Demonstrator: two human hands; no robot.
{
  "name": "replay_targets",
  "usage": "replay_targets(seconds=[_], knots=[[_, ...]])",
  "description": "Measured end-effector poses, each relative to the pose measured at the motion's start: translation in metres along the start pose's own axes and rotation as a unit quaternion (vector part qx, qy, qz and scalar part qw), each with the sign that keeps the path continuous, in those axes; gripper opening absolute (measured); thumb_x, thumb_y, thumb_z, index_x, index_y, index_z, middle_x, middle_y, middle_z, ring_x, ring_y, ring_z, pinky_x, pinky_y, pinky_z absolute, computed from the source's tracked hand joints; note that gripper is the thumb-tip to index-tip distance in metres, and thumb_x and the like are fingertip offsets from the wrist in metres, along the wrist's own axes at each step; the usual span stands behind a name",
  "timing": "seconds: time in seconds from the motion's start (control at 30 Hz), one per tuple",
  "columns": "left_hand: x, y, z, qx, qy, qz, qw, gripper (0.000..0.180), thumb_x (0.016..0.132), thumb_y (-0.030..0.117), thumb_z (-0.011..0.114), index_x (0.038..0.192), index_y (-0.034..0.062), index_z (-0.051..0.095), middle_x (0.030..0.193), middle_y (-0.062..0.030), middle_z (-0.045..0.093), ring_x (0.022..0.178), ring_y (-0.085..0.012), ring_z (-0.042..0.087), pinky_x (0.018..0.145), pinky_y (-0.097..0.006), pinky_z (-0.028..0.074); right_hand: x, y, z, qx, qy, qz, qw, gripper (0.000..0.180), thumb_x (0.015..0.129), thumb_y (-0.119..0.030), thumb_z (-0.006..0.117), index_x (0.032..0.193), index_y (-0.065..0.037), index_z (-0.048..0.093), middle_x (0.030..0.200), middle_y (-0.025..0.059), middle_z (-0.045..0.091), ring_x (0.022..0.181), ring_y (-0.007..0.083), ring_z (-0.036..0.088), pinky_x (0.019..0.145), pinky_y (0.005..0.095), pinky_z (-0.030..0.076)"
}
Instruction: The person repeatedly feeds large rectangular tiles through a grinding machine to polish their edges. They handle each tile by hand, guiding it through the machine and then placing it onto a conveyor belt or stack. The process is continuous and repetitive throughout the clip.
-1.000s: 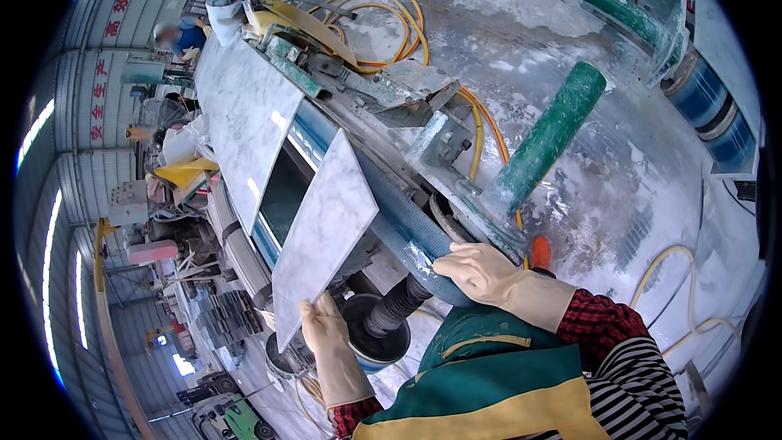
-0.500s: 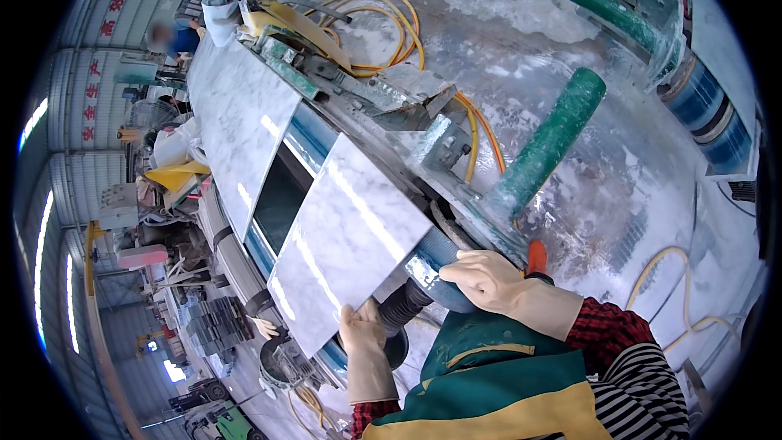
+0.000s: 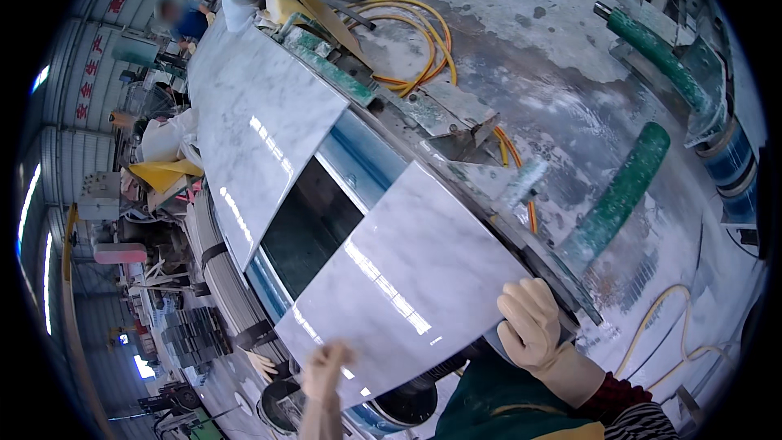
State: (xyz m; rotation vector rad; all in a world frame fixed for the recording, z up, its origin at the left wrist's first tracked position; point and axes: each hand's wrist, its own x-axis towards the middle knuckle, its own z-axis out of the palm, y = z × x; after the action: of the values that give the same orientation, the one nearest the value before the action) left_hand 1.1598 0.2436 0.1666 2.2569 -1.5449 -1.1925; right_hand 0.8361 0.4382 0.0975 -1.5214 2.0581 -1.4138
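Note:
A polished white marble-look slab with grey veins lies across the blue frame of a bench in front of me. My right hand, in a cream rubber glove, is at the slab's near right corner. Its fingers are curled in; whether they grip the edge is hidden. My left hand, gloved alike, is over the slab's near left edge, its fingers smeared by motion. Beyond a dark gap, a second, larger slab of the same look lies on the bench.
Green padded posts stick out on the right. Yellow and orange hoses coil on the wet floor. A black bin stands below left, near grey stacked strips. A person in blue is at the far end.
My view has come closer to the near slab. My right hand has moved from the blue rounded part to the slab's corner. My left hand has shifted left along the near edge, now blurred.

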Motion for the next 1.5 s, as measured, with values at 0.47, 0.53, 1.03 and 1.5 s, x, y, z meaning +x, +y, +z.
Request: replay_targets(seconds=[0.47,0.53,1.03,1.5], knots=[[0.315,0.214,0.069,0.504,0.206,0.31,0.779,0.085,0.087,0.006,0.068,0.16,0.0162,0.024,0.164,-0.0131,0.031,0.148,-0.0363,0.034,0.118,-0.044,0.037,-0.012,0.005,0.03,-0.143,-0.031,0.035,0.989,0.032,0.095,-0.018,0.063,0.119,0.001,0.07,0.12,0.0243,0.068,0.114,0.046,0.062,0.103,0.0576,0.045],[0.334,0.215,0.065,0.5,0.201,0.3,0.787,0.08,0.091,0.0,0.058,0.161,0.0177,0.022,0.164,-0.0113,0.031,0.149,-0.0351,0.033,0.118,-0.044,0.037,-0.013,0.006,0.031,-0.148,-0.029,0.033,0.988,0.032,0.094,-0.017,0.064,0.119,0.002,0.07,0.12,0.0239,0.068,0.114,0.0456,0.062,0.102,0.0573,0.046],[0.319,0.25,0.002,0.569,0.104,0.35,0.736,0.092,0.08,-0.016,0.046,0.162,0.0167,0.018,0.161,-0.0196,0.034,0.139,-0.0358,0.047,0.113,-0.041,0.043,-0.024,0.014,0.024,-0.132,-0.048,0.045,0.989,0.031,0.09,-0.019,0.068,0.117,-0.005,0.072,0.122,0.0158,0.069,0.116,0.0382,0.062,0.101,0.0531,0.047],[0.299,0.265,0.004,0.568,0.101,0.321,0.751,0.098,0.08,-0.01,0.057,0.163,0.0179,0.014,0.141,-0.0257,0.056,0.112,-0.0431,0.065,0.094,-0.048,0.051,-0.024,0.019,0.015,-0.113,-0.03,0.041,0.992,0.029,0.089,-0.019,0.069,0.116,-0.009,0.074,0.119,0.0125,0.071,0.113,0.0342,0.064,0.098,0.049,0.05]])
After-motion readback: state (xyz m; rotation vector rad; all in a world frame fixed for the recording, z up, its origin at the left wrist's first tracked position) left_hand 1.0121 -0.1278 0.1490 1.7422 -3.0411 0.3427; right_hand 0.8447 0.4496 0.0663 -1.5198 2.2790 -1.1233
